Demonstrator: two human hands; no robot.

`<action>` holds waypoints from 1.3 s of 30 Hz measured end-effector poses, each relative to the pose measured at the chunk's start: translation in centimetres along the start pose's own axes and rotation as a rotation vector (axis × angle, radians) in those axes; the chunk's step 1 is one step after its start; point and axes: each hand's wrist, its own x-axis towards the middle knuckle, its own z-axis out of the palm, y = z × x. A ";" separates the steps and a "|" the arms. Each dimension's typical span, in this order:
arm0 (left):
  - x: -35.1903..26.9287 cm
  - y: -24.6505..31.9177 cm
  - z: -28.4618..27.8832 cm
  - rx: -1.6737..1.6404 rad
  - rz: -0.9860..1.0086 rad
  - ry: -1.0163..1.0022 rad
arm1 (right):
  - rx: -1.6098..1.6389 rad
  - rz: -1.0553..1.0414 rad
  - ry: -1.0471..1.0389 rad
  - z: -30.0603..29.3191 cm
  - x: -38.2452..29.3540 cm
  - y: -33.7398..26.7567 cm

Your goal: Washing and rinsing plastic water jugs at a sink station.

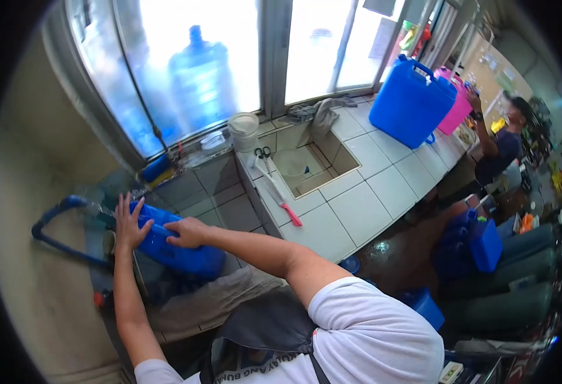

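A blue plastic jerry can [180, 254] leans on its side in a tiled basin [233, 206]. My right hand [188, 233] is closed around its handle. Spread fingers of my left hand [129, 225] lie against the can's upper end, with the thumb along its side. Beside that hand, a blue hose [60, 207] loops out on the left, and water splashes near its end. Whatever is under my left palm is hidden.
Right of the basin, a white-tiled counter [343, 211] has a sunken sink [329, 153], scissors [262, 152], a pink-handled knife [290, 213] and a white bucket [244, 132]. Blue [410, 103] and pink [455, 108] jerry cans stand farther along, near another person [499, 139].
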 end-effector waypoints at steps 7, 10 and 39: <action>0.3 -0.5 2.0 -0.119 -0.225 -0.013 | -0.015 0.080 0.188 1.5 0.3 -1.6; -0.1 -1.2 2.8 -0.110 -0.248 0.021 | 0.031 0.139 0.157 1.3 1.0 -1.8; 6.0 -1.3 -1.3 -0.169 -0.689 -0.582 | 0.111 0.213 0.228 1.2 0.0 -0.9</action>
